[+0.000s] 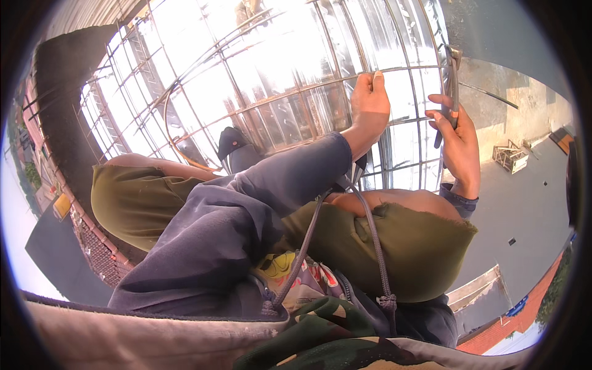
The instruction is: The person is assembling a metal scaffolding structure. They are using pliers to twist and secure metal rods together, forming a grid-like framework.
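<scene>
Steel mesh [299, 91]: thin bars crossing in a grid, below & ahead of me, over a shiny sheet [370, 37] – ribbed metal, bright w/ glare at upper L & ctr.
L hand [370, 108]: on the mesh, R of ctr, knuckles bunched, thumb up & pressed to curled fingers, pinching a rod [333, 81] of the grid. Can't tell if anything thinner is in there too.
Pincers [454, 80]: dark metal, near upright at mesh's R edge, head up top just by the rod's end, handles down into my R hand.
R hand [461, 142]: fingers bent round the handles, a bit apart from each other – loose-looking hold, palm side partly hidden.
Sleeves: dark blue-grey; L sleeve [296, 176] runs up past my L knee to the wrist, R cuff [462, 202] shows just beyond R knee.
Knees: bent up high, both in olive shorts [394, 246].
Shoe [231, 142]: dark, on the mesh, btwn knees, partly behind L sleeve.
Cords [379, 253]: grey, knotted, hanging in front of a printed shirt [308, 274]; camo cloth [320, 339] nearest the lens.
R side: pale wall [493, 117], small wooden crate [510, 157] on grey floor [524, 203], well below.
Far L: tiled roof edge [102, 253], yellow box [61, 205] near it.
</scene>
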`<state>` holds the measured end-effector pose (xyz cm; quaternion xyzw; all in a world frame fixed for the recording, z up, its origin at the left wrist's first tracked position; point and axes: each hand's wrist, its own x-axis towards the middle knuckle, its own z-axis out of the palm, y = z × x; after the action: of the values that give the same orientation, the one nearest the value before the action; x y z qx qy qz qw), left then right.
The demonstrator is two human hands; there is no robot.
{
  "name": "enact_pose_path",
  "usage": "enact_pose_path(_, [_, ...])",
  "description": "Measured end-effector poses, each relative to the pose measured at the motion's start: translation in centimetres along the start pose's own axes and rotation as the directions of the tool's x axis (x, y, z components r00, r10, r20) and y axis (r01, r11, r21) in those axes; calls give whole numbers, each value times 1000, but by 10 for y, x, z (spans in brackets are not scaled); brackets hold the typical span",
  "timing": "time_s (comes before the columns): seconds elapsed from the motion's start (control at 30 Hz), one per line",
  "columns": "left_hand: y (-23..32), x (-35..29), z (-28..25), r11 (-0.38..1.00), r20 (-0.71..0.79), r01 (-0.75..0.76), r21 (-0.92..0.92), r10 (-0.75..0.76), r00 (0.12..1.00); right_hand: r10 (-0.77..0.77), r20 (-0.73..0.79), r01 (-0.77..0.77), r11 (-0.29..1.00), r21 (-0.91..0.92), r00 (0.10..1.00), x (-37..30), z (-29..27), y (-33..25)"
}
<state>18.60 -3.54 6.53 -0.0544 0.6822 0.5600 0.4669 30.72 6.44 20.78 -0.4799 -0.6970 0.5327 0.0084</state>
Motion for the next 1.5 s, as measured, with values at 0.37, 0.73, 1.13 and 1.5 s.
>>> enact_pose_path(0.37, [-40, 27, 16, 915, 189, 293, -276, -247, 950, 177, 363, 388, -136, -911, 915, 80, 47, -40])
enact_pose_path(0.73, [-27, 17, 31, 767, 298, 476, -431, -377, 877, 287, 341, 438, -424, -793, 895, 90, 81, -66])
enact_pose_path(1.13, [-28, 9, 30, 612, 328, 524, -593, -411, 851, 241, 341, 394, -223, -892, 908, 75, 88, -40])
enact_pose_path(1.5, [-20, 31, 15, 631, 569, 698, -339, -453, 686, 698, 347, -595, 716, -366, 626, 70, 39, 2])
